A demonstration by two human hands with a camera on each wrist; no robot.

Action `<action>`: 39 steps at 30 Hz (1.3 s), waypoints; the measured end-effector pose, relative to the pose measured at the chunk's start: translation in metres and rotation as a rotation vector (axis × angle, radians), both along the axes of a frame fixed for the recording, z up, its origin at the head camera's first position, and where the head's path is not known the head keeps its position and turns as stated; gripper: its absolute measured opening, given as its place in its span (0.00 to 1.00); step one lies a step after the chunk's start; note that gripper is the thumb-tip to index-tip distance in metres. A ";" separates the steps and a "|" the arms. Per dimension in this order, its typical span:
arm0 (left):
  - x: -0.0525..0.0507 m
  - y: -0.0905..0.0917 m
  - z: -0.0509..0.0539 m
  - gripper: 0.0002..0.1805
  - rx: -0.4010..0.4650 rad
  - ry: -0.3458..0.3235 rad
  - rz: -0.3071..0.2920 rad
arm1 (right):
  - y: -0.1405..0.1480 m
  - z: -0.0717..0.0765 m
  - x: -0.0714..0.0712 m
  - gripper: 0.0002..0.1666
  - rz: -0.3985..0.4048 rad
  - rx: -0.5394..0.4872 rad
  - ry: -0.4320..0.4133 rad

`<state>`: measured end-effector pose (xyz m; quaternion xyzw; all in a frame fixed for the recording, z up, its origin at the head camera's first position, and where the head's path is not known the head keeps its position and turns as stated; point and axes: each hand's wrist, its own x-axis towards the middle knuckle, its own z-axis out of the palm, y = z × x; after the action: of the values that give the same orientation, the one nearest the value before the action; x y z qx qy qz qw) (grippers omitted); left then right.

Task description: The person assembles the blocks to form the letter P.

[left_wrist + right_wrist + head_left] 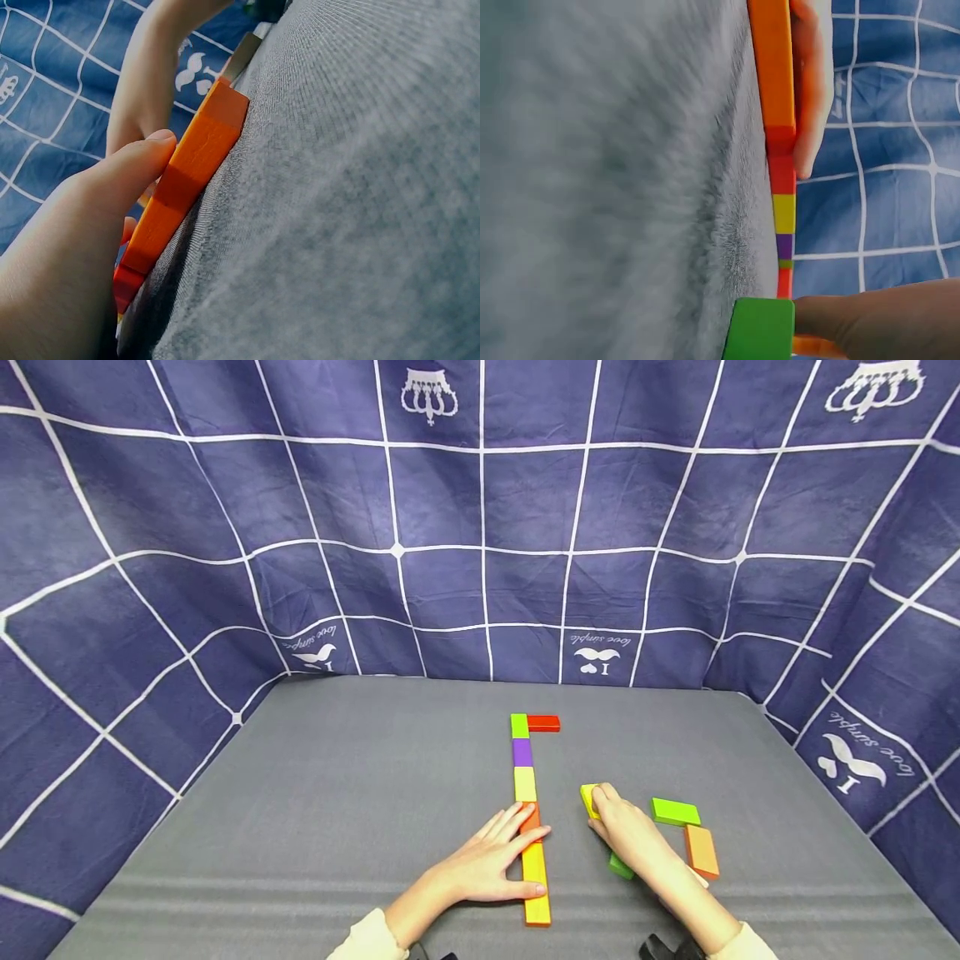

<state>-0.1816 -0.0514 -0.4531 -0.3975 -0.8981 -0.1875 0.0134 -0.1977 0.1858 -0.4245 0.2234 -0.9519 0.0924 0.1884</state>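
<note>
A straight row of wooden blocks runs away from me: a yellow-orange block (pixel 535 868) nearest, then an orange block (pixel 530 831), a pale yellow block (pixel 525 785), a purple block (pixel 522 752) and a light green block (pixel 519 726). At the far end a red block (pixel 543 723) sticks out to the right. Spread over the near part of the row, my left hand (pixel 491 858) touches the blocks, its thumb (pixel 154 154) at the near one. To the right of the row, my right hand (pixel 630 831) grips a yellow block (pixel 588 795), partly hidden by the fingers.
Around my right forearm lie a bright green block (pixel 675 812), an orange-sided block (pixel 702 852) and a darker green block (pixel 620 866), partly covered by the arm. A grey cloth (pixel 337 777) covers the table. Behind hangs a blue checked curtain (pixel 442 502).
</note>
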 end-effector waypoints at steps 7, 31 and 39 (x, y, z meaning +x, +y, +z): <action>0.000 -0.001 -0.001 0.38 -0.007 0.041 -0.008 | -0.005 -0.007 -0.029 0.14 -0.058 -0.101 -0.006; 0.000 -0.001 -0.001 0.38 -0.010 0.027 0.001 | 0.000 -0.012 -0.096 0.13 -0.259 -0.104 0.036; -0.002 0.001 -0.001 0.38 -0.011 0.029 0.007 | -0.002 -0.009 -0.106 0.15 -0.246 -0.091 -0.020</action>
<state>-0.1832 -0.0507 -0.4540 -0.3970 -0.9003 -0.1766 0.0246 -0.3036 0.1842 -0.4337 0.0953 -0.9687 0.1141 0.1990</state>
